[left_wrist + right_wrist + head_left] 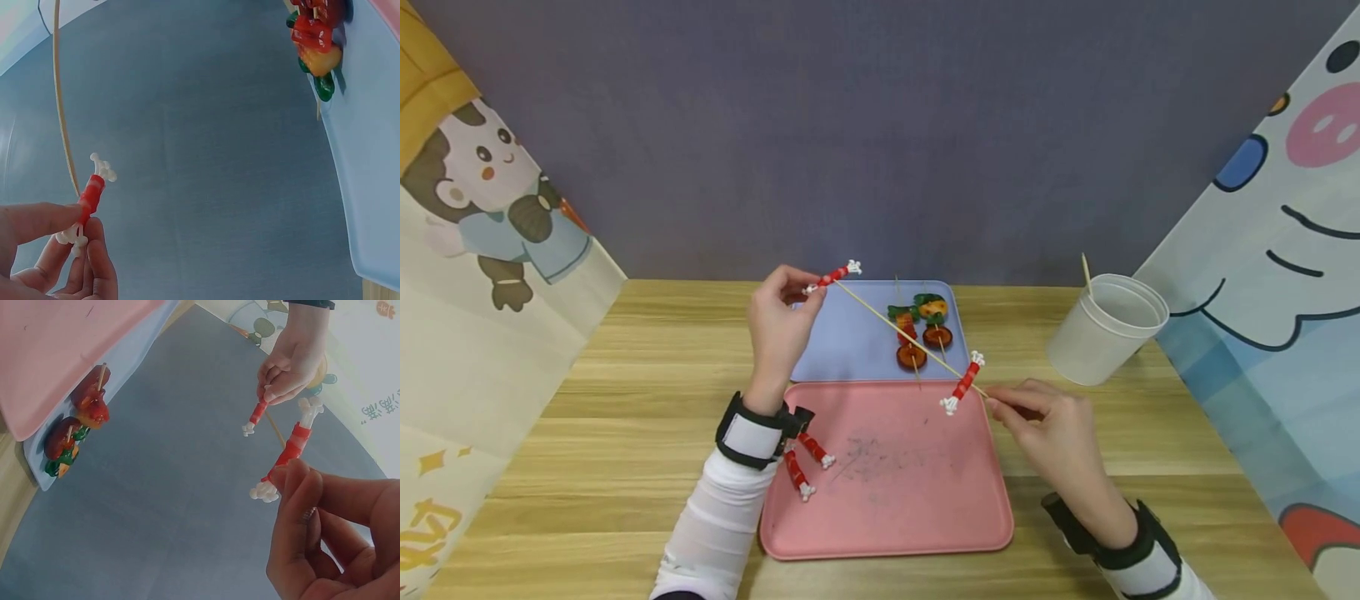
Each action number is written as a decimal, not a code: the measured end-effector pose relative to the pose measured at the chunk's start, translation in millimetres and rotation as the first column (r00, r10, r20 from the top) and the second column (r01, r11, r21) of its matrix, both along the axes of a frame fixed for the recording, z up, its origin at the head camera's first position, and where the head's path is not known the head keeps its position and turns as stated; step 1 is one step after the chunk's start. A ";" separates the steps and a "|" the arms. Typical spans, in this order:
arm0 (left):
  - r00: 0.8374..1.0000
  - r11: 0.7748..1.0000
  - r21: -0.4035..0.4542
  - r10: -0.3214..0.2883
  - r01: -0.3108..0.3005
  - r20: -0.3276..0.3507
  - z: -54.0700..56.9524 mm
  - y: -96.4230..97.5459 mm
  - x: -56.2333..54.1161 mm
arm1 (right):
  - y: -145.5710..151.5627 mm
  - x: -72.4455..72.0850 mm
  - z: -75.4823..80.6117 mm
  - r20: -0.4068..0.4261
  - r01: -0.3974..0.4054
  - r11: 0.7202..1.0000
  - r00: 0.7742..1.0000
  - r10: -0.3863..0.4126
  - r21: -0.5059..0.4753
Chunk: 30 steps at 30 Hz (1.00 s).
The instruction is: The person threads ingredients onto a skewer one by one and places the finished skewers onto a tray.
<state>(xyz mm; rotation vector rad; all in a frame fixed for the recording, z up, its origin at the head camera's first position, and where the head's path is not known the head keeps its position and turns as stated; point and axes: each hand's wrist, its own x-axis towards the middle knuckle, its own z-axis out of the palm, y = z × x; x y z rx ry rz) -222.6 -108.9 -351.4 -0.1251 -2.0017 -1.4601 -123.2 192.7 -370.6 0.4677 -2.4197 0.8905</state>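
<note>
My left hand (782,321) pinches a red-wrapped roll with white enoki-like ends (833,277) between thumb and fingers, above the blue tray. A thin wooden skewer (883,318) slants across from that roll to my right hand (1056,421). Its far tip meets the roll's red middle in the left wrist view, where part of the roll (91,195) is covered by the thumb. Thumb and fingers of the right hand pinch the skewer's near end. Just ahead of those fingertips, a second such roll (967,382) sits threaded crosswise on the skewer.
Two similar rolls (797,473) lie at the left of the pink tray (887,533), beside the left wrist. The blue tray (842,350) behind it bears two loaded skewers with sausage-like slices (912,358). At right stands a white tub (1086,346) with a stick (1086,273) poking out.
</note>
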 end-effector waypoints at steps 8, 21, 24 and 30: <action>1.000 1.000 -0.003 0.009 -0.009 -0.001 7.3 5.0 7.9 | 0.0 0.2 -1.2 0.004 0.006 1.000 1.000 -0.006 0.008; 1.000 1.000 -0.004 0.004 -0.004 -0.024 1.8 4.3 4.7 | 0.1 -0.4 -2.3 0.017 0.013 1.000 1.000 -0.014 0.014; 0.999 1.000 -0.024 -0.013 0.012 -0.048 -0.5 4.1 4.9 | 0.1 -0.6 -2.2 0.012 0.014 1.000 1.000 -0.015 0.020; 0.994 0.998 -0.056 -0.023 0.018 -0.102 -2.5 5.5 6.0 | 0.8 -1.3 -3.0 0.004 0.013 1.000 1.000 -0.013 0.008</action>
